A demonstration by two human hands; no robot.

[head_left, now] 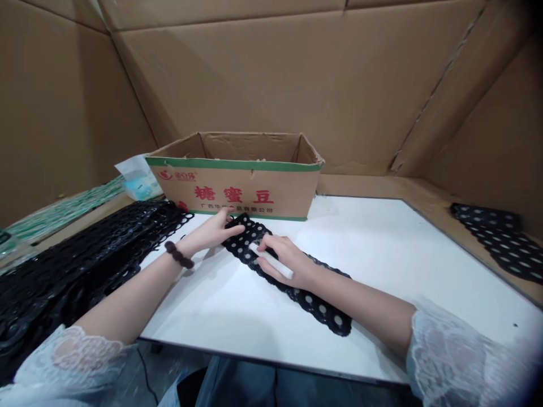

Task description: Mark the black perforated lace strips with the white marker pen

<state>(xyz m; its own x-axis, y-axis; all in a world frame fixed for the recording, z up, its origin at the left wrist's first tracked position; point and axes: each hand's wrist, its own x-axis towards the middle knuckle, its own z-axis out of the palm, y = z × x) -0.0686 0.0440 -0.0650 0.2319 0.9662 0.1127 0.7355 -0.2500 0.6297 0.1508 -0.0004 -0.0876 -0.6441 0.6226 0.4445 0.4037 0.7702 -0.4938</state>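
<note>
A black strip with rows of round holes [322, 310] lies diagonally on the white board [399, 243], which shows pale through the holes. My left hand [214, 230] rests at the strip's far left end, thumb and fingers apart, with a dark band round the wrist. Over the strip's middle, my right hand [288, 261] grips a white pen-like tool [275, 264] between thumb and fingers. Its tip points left, down at the strip, close to my left thumb. Part of the strip is hidden under my right hand and forearm.
Behind the hands stands an open cardboard box [237, 189] with red lettering. A heap of glossy black strips [85, 254] lies at the left, near green-and-white strands [72, 206] and a pale packet [139, 178]. More holed black pieces [500, 240] lie at the right. Cardboard walls surround the board.
</note>
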